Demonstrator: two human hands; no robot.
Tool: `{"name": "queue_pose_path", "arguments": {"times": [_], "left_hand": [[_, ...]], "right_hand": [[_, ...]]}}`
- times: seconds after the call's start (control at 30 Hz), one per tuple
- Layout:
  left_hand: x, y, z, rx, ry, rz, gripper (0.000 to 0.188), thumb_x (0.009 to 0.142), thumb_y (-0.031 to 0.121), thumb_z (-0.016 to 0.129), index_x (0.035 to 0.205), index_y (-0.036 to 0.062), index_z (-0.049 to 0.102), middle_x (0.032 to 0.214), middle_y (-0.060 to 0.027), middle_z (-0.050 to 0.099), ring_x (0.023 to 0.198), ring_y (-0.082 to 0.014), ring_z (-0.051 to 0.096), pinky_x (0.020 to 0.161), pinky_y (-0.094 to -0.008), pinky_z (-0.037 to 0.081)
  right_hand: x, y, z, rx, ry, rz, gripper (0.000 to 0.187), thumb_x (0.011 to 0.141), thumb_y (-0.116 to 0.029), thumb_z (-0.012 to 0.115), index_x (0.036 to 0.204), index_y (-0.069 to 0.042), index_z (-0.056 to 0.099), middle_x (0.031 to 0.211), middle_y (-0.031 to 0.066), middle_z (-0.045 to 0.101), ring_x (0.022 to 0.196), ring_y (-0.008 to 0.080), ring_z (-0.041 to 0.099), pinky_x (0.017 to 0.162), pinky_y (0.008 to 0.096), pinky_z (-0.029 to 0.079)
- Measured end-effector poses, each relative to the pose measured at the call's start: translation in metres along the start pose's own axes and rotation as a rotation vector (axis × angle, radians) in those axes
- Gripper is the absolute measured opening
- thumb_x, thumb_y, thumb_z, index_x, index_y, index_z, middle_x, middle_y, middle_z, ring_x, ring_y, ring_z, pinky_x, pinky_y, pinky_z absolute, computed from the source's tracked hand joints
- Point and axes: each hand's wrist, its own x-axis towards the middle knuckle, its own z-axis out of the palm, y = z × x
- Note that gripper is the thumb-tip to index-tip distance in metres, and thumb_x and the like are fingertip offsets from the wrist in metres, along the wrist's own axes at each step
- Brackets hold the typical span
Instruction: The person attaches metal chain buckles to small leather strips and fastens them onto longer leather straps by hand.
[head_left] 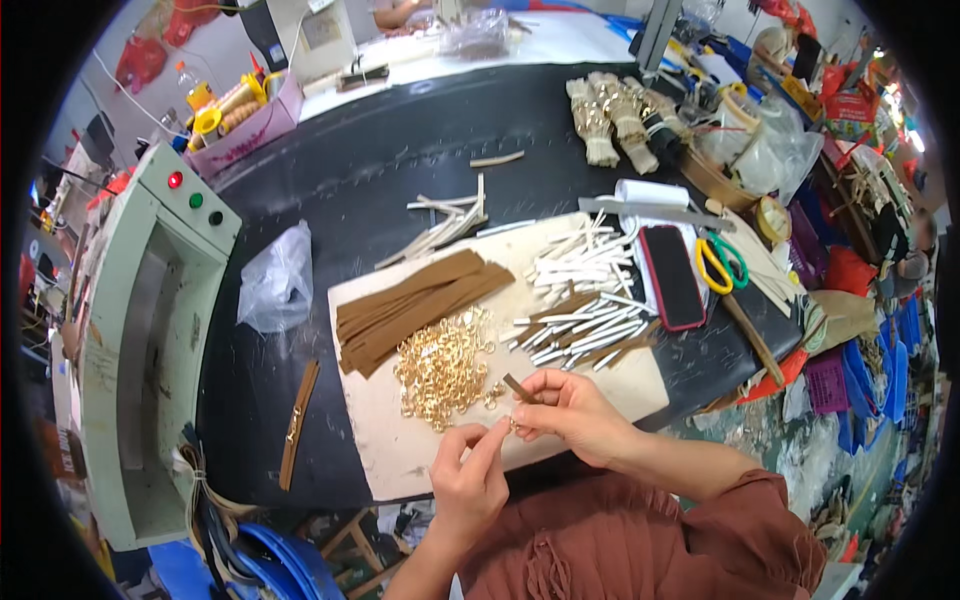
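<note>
Close together over the near edge of the beige board, both my hands work with fingers pinched. My right hand grips a short brown strip that sticks up out of its fingers. Thumb and forefinger of my left hand close on a small gold metal fitting, which also touches the right fingertips; its exact shape is too small to make out. Just beyond them lies a heap of gold metal fittings. Behind that heap are stacked brown strips. To their right, narrow white strips lie loosely piled with white-and-brown ones.
On the black tabletop at left lie a brown strap with gold hardware and a plastic bag. A grey-green machine borders that side. At right are a phone, scissors, a hammer and a long blade. Bundled strips lie farther back.
</note>
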Motion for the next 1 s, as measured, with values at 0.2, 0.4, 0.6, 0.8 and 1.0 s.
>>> {"name": "queue_pose_path", "arguments": {"times": [0.2,0.4,0.6,0.8,1.0], "left_hand": [[-0.001,0.007,-0.004,0.103,0.074,0.221,0.029,0.077,-0.004,0.068,0.105,0.0006,0.068,0.088,-0.0095,0.063,0.074,-0.0258,0.061,0.064,-0.0349,0.05],[0.013,0.018,-0.013,0.339,0.08,0.353,0.02,0.073,0.0,0.075,0.092,0.0004,0.069,0.086,-0.0091,0.065,0.076,-0.0256,0.064,0.073,-0.0366,0.052],[0.0,0.01,-0.006,0.106,0.14,0.254,0.014,0.078,0.004,0.07,0.092,0.0012,0.068,0.086,-0.0092,0.067,0.079,-0.0274,0.065,0.073,-0.0387,0.052],[0.002,0.014,-0.012,-0.391,-0.035,-0.243,0.008,0.086,0.004,0.062,0.089,-0.0022,0.065,0.079,-0.0177,0.064,0.072,-0.0304,0.064,0.066,-0.0344,0.05],[-0.005,0.016,-0.024,-0.919,-0.221,-0.643,0.016,0.096,0.008,0.058,0.097,-0.0063,0.063,0.084,-0.0031,0.063,0.079,-0.0073,0.058,0.073,-0.0214,0.047]], "right_hand": [[-0.015,-0.004,0.008,0.125,0.065,0.195,0.014,0.088,-0.005,0.067,0.098,-0.004,0.059,0.083,0.0032,0.065,0.07,0.0092,0.063,0.066,0.0215,0.051],[-0.013,-0.002,0.012,-0.004,0.065,0.091,0.013,0.087,-0.005,0.068,0.096,-0.004,0.059,0.083,0.0042,0.065,0.069,0.0096,0.062,0.063,0.0206,0.048],[-0.029,0.001,0.016,-0.385,0.075,-0.177,0.014,0.086,-0.005,0.071,0.096,0.0,0.062,0.085,0.0059,0.068,0.078,0.0101,0.064,0.07,0.0235,0.05],[-0.027,-0.013,0.025,-1.001,0.045,-0.715,0.017,0.079,0.0,0.072,0.095,-0.002,0.069,0.086,0.0104,0.069,0.08,0.0195,0.067,0.071,0.0295,0.051],[-0.026,-0.021,0.022,-0.536,-0.13,-0.375,0.02,0.083,0.002,0.07,0.1,0.001,0.06,0.089,0.0064,0.068,0.081,0.0114,0.066,0.074,0.0248,0.052]]}}
